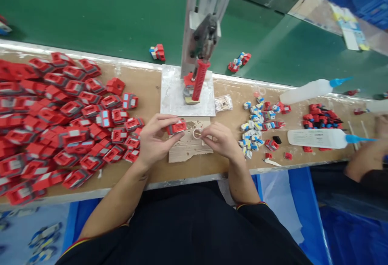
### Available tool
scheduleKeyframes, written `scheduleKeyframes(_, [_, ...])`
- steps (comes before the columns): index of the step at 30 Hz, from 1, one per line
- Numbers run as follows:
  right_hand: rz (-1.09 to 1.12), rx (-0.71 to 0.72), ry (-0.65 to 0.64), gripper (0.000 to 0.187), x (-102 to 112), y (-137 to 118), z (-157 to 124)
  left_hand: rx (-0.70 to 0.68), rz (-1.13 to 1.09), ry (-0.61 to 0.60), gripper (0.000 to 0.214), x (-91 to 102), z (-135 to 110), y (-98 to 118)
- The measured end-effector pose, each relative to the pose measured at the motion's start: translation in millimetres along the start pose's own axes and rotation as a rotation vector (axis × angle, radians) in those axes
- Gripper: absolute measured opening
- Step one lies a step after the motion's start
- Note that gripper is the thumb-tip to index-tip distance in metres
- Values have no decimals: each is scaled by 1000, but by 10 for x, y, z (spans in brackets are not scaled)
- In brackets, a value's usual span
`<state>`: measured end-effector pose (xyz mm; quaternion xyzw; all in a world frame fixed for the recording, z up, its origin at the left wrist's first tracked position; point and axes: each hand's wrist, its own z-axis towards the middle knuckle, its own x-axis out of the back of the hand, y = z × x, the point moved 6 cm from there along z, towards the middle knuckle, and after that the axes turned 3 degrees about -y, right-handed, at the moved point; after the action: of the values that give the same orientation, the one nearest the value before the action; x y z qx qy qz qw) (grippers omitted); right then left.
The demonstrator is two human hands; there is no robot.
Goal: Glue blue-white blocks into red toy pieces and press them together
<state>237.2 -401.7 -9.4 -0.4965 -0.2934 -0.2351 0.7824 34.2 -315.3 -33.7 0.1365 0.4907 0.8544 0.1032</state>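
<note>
One red part [177,128] in left hand [157,136], one red-handled press [201,79] beyond, two blue-tipped bottles [317,138] rightward.

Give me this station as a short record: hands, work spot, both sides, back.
left hand: left hand pinches a red part
right hand: right hand holds a thin stick, its tip at a small round piece
under hands: cardboard
ahead: red-handled clamp over a white plate
left side: red pile
right side: small parts, bottles, another person's arm
back: green surface
</note>
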Motion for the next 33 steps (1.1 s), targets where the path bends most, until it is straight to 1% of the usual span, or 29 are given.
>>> scheduleKeyframes(1, [-5,13,-27,10,-38,8,-7,21,-37,3,30,11,-1,-19])
scheduleKeyframes(2, [-1,25,-43,4,-32,26,-27,50,-78,4,32,24,-2,-45])
scheduleKeyframes(3, [4,30,-39,3,27,61,-61,84,-126,4,35,38,-5,-77])
scheduleKeyframes(4, [0,13,-2,10,152,123,-110,119,-178,3,37,50,-8,-110])
scheduleKeyframes(5, [-24,-34,78,14,341,217,-172,151,-232,1,38,60,-12,-141])
scheduleKeyframes(6, [-74,-107,183,16,576,340,-247,177,-286,-2,38,65,-15,-168])
scheduleKeyframes(8, [-250,-331,415,16,1088,651,-412,208,-375,-10,37,62,-21,-203])
scheduleKeyframes(9, [-365,-446,437,18,1278,817,-457,218,-408,-12,36,56,-22,-213])
scheduleKeyframes(10, [-475,-540,374,22,1398,985,-455,228,-436,-8,36,46,-23,-222])
scheduleKeyframes(11, [-560,-618,262,29,1457,1155,-423,240,-459,0,36,36,-22,-231])
scheduleKeyframes(12, [-614,-679,140,34,1471,1312,-377,252,-477,15,37,27,-20,-240])
scheduleKeyframes(13, [-639,-719,36,37,1456,1440,-327,263,-494,36,37,20,-16,-248])
scheduleKeyframes(14, [-642,-742,-36,36,1428,1529,-277,271,-510,62,38,18,-9,-251])
scheduleKeyframes(16, [-628,-747,-85,33,1365,1583,-205,277,-546,121,43,26,6,-248])
scheduleKeyframes(17, [-611,-730,-70,34,1335,1550,-189,285,-568,147,47,32,12,-243])
scheduleKeyframes(19, [-479,-640,42,41,1269,1370,-198,328,-611,166,55,25,15,-233])
scheduleKeyframes(20, [-353,-563,128,45,1226,1232,-217,359,-630,154,58,8,10,-226])
scheduleKeyframes(22, [-11,-352,300,53,1102,896,-257,420,-666,99,62,-50,-11,-207])
scheduleKeyframes(24, [256,-180,363,57,906,560,-259,461,-701,34,63,-121,-45,-184])
scheduleKeyframes(25, [340,-129,375,57,800,414,-238,480,-717,5,61,-156,-64,-176])
scheduleKeyframes(26, [401,-101,387,56,698,293,-205,498,-734,-18,60,-188,-85,-171])
scheduleKeyframes(28, [486,-91,433,52,532,129,-126,530,-767,-51,57,-243,-119,-166])
scheduleKeyframes(31, [625,-110,492,48,362,30,-17,541,-804,-78,58,-291,-141,-156])
scheduleKeyframes(33, [706,-126,478,46,282,-6,42,509,-813,-90,57,-303,-135,-138])
